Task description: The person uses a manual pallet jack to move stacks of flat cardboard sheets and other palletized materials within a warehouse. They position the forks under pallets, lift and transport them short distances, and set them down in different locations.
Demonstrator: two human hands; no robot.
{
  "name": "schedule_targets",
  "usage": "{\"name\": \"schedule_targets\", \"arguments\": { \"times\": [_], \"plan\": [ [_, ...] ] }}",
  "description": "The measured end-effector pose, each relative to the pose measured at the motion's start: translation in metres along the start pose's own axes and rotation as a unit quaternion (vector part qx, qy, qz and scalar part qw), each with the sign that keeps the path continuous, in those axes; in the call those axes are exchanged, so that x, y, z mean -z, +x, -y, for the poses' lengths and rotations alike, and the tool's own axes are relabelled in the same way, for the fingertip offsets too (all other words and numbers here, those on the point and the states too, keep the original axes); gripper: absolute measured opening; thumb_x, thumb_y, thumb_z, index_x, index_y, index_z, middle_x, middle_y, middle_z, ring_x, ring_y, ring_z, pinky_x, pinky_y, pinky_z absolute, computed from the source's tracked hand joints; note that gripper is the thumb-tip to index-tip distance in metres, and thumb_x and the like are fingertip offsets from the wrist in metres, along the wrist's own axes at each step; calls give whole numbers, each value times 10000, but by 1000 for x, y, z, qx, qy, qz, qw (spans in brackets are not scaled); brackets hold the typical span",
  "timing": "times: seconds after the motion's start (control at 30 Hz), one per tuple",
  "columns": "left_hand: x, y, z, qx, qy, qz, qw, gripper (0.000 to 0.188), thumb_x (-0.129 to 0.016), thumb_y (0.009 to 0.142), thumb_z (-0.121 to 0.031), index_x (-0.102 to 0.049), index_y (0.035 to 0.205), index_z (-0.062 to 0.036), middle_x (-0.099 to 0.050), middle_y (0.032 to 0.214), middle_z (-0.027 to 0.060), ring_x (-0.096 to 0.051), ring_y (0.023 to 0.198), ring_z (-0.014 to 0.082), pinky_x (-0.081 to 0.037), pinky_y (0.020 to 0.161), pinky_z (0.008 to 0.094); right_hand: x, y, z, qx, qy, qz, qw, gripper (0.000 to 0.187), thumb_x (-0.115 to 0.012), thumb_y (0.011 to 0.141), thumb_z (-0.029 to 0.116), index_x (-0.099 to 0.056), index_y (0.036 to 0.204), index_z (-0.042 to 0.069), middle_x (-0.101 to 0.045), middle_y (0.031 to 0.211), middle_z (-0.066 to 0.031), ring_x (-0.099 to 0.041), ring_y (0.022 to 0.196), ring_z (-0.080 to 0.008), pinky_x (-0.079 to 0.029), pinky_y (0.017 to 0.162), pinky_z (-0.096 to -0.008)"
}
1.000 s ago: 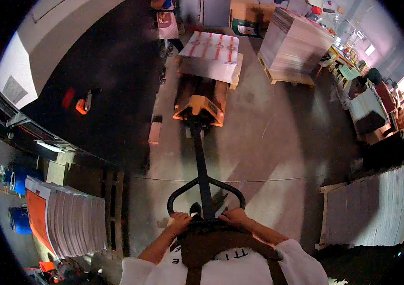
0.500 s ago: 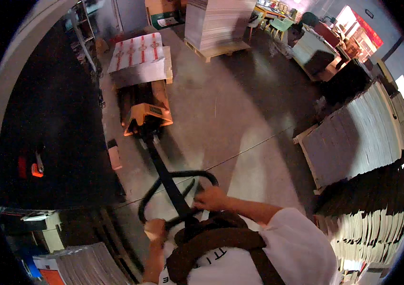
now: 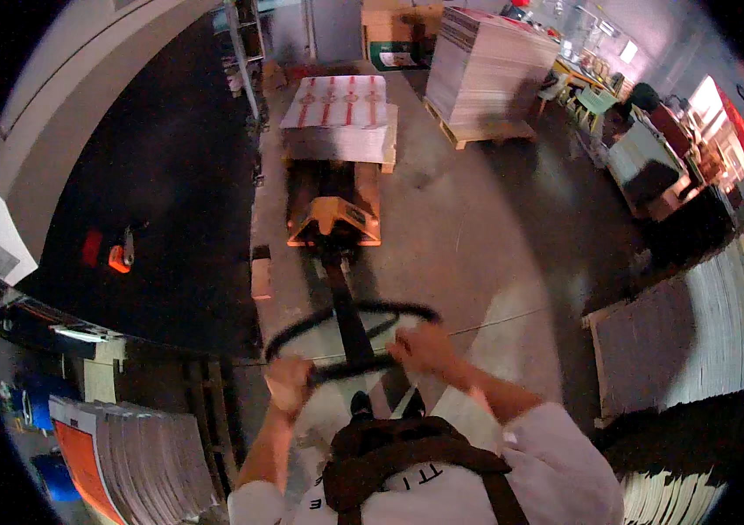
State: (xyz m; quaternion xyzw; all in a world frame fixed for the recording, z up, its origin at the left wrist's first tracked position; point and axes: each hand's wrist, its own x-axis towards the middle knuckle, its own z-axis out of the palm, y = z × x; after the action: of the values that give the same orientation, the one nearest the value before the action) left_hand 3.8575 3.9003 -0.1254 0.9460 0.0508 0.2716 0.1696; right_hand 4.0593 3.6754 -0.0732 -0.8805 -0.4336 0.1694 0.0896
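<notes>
Both of my hands grip the black loop handle point(image 3: 350, 371) of a pallet jack. My left hand point(image 3: 289, 385) is closed around the loop's left end, and my right hand point(image 3: 423, 350) around its right side. From the loop a dark shaft runs forward to the orange pallet jack point(image 3: 334, 219). Its forks reach under a low stack of white sheets point(image 3: 334, 105) on a wooden pallet; the top sheet carries red stripes and round emblems. My shoes show just below the handle.
At the far right of the load stands a tall paper stack point(image 3: 486, 74) on a wooden pallet point(image 3: 499, 133). Large sheet stacks point(image 3: 678, 324) line the right side. A dark area with an orange object point(image 3: 120, 258) lies left. More stacked sheets point(image 3: 149, 455) stand near left.
The view has swung left, so the scene sits further right. The handle now lies more squarely before me, the jack and load almost straight ahead. Both hands keep their hold.
</notes>
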Motion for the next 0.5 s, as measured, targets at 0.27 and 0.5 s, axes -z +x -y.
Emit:
{"name": "schedule_targets", "arguments": {
  "times": [0.27, 0.5],
  "plan": [
    [-34, -103, -21, 36, 28, 381, 924, 167, -644, 717, -134, -657, 883, -139, -639, 882, 84, -630, 872, 310, -517, 713, 441, -85, -61, -11, 31, 9, 182, 983, 481, -454, 913, 552, -639, 937, 108, -655, 796, -172, -636, 767, -397, -499, 718, -506],
    [22, 67, 25, 21, -13, -42, 999, 298, -761, 592, -186, -592, 821, -98, -614, 799, 96, -600, 767, 332, -457, 646, 442, 43, 57, 4, 82, 96, -180, 975, 376, -548, 881, 436, -635, 884, 70, -644, 767, -155, -629, 707, -350, -476, 643, -462]
  ]
}}
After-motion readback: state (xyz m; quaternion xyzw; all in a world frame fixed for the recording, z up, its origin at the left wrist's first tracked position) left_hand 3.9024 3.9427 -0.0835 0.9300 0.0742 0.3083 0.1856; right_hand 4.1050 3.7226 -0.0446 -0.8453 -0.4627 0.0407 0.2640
